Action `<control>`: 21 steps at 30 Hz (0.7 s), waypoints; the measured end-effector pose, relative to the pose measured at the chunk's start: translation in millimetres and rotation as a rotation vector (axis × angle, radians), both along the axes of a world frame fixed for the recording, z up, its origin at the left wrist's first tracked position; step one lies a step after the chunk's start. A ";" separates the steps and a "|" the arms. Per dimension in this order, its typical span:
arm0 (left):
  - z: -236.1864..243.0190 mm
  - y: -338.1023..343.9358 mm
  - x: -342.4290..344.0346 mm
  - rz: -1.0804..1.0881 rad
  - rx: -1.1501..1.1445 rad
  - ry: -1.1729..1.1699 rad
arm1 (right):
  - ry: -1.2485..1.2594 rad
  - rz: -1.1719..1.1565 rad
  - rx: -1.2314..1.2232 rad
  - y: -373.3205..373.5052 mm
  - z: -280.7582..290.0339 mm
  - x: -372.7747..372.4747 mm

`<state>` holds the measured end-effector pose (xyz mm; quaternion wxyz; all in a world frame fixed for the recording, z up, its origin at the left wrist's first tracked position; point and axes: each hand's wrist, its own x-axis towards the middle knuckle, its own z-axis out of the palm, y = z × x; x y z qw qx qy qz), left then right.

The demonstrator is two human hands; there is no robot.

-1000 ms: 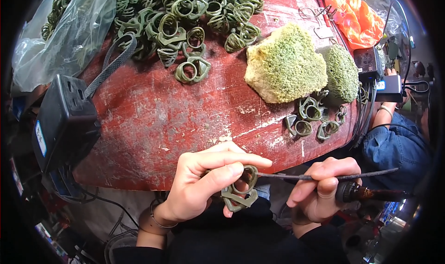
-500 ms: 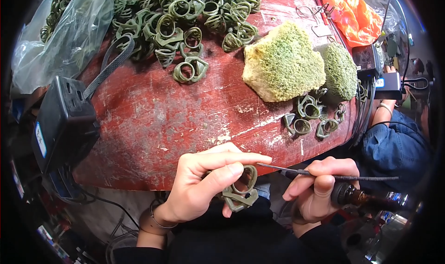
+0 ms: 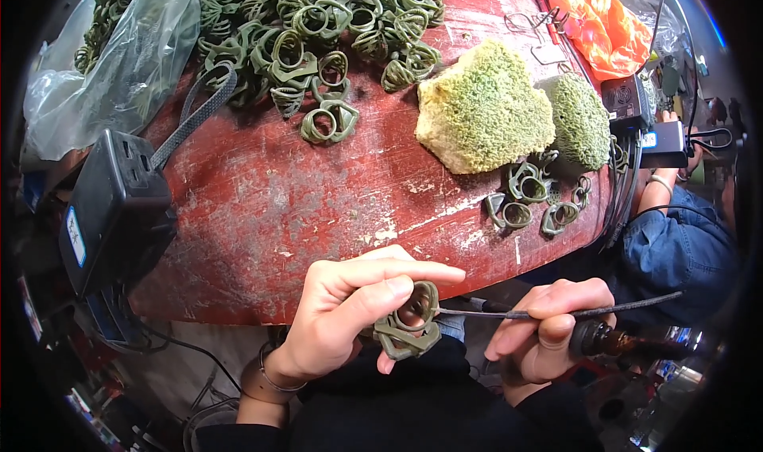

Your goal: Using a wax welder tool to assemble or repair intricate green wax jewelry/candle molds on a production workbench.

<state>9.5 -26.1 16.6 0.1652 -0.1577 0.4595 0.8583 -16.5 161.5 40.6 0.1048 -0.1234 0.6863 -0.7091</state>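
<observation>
Left hand [image 3: 346, 321] pinches green ring [image 3: 407, 329]; right hand [image 3: 540, 333] grips tool [image 3: 604, 339].

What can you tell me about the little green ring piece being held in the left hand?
The green ring piece is dull olive and looks like wax or plastic: a round hoop above an angular, strap-like base. The left hand pinches it between thumb and fingers, just below the edge of the red table. The thin dark tool in the right hand points its tip at the hoop's side.
</observation>
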 end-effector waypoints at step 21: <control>-21.7 -0.1 9.1 0.216 -0.183 0.472 | -0.533 0.168 -0.028 -30.9 9.8 -1.0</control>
